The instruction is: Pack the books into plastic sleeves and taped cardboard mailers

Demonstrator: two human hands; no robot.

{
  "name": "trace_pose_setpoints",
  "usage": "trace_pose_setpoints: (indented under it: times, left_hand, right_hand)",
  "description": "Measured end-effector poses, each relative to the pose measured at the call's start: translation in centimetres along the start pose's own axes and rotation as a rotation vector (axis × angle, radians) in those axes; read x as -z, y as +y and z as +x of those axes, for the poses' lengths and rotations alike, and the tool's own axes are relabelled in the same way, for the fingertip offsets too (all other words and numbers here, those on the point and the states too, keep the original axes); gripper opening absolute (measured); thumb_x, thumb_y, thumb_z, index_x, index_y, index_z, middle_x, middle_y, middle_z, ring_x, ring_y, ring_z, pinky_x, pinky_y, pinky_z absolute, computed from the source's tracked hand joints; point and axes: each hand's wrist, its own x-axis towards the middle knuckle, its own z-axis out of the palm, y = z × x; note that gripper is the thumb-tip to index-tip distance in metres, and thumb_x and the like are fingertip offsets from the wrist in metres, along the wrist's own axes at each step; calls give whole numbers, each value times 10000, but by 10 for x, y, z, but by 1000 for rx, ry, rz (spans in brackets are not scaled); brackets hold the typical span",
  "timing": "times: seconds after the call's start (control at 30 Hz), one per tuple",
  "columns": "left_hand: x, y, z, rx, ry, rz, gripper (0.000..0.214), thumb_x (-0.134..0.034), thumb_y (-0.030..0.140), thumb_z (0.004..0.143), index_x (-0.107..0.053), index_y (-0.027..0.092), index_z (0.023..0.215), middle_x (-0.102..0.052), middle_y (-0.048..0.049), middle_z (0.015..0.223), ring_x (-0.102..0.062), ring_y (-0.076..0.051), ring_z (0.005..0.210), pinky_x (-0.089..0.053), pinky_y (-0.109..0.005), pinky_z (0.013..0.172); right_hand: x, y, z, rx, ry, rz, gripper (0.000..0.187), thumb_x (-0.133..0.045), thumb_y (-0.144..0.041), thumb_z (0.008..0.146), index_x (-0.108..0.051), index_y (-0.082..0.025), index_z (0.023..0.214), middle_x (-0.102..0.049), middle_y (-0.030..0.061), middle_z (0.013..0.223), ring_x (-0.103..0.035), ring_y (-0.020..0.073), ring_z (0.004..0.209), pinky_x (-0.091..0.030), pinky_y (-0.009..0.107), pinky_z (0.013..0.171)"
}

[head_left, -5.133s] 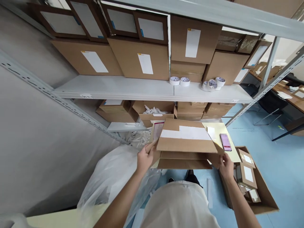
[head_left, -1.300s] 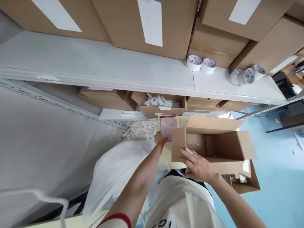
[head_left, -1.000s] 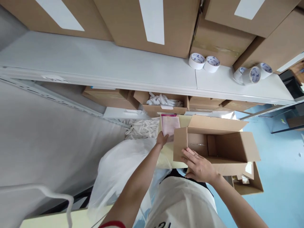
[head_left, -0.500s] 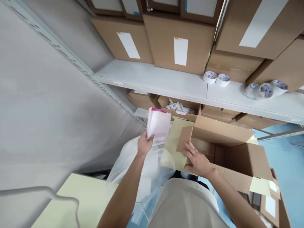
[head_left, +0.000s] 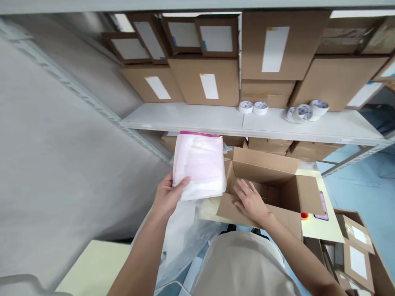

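Observation:
My left hand (head_left: 168, 195) is closed on a flat white packet (head_left: 200, 166), its thumb lying across the front. The packet looks soft, with a pinkish tint and a magenta strip along its top edge; what it contains I cannot tell. Over the near left side of an open cardboard box (head_left: 265, 159), my right hand (head_left: 251, 202) rests with fingers stretched out and apart, holding nothing. The box's flaps stand outward, and its inner walls show brown. Below the packet hangs a clear plastic bag (head_left: 185, 238) with white material in it.
A white shelf (head_left: 197, 117) crosses ahead, bearing cardboard boxes (head_left: 210, 82) and tape rolls (head_left: 261, 107). On the pale yellow table (head_left: 330, 230) lie a phone (head_left: 322, 205) and a small red object (head_left: 304, 215). A large carton (head_left: 382, 267) of smaller boxes stands lower right.
The packet has come closer and turned its broad face toward me in my left hand. My right hand has shifted from the left flap to the near side. My view has moved.

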Motion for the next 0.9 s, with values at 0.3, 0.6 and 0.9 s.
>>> trace_pose_setpoints:
  times: [0.3,0.6,0.9]
  left_hand:
    - [-100,2,-5,-128,-413,327,573,-699,546,639,-625,162,1058,-744,-75,945,-699,-236,772,-564,-316,648]
    - [-159,0,-1,-551,-847,1036,270,-551,343,807,-678,269,1035,-743,-30,895,-691,-257,854,-493,-303,713]
    - [-148,-32,-4,-536,-477,1076,852,-737,541,662,-465,219,1403,-294,-180,1571,-243,-405,1447,-206,-620,1133]
  right_hand:
    - [36,78,-126,-837,37,-121,1048,-601,-687,751,-231,-68,1511,-235,279,1563,-171,438,1458,-226,624,1106]
    - [15,95,-139,-818,160,67,1127,-560,-748,734,-116,-84,1529,-276,252,1552,-208,385,1463,-282,541,1128]
    - [13,110,-144,-795,226,132,1098,-585,-755,714,-169,-145,1526,-269,242,1555,-217,437,1446,-320,663,1054]
